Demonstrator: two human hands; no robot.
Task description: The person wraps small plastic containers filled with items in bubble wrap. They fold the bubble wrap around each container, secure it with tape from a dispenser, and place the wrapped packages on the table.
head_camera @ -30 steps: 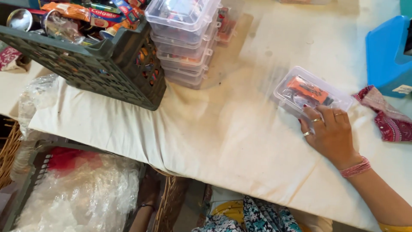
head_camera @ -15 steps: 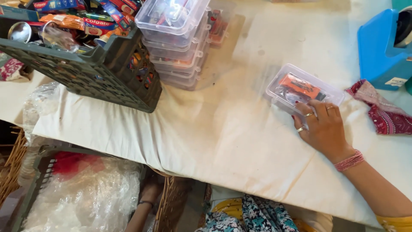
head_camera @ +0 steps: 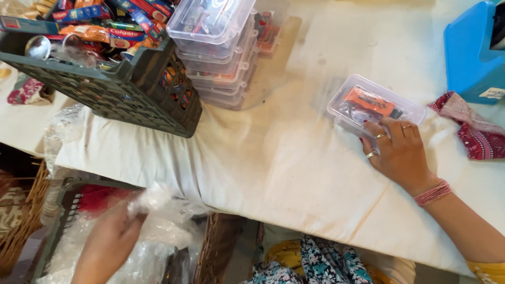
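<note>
Clear plastic box with an orange packet inside lay on the cloth-covered counter; right hand pressed its near edge, fingers flat. Left hand pinched crinkled clear bags below.

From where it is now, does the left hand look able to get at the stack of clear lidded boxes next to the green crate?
Probably not without moving first. The left hand is below the table edge, holding crinkled clear plastic over a floor crate. The stack of clear boxes sits well back on the table, beyond the green crate.
</note>
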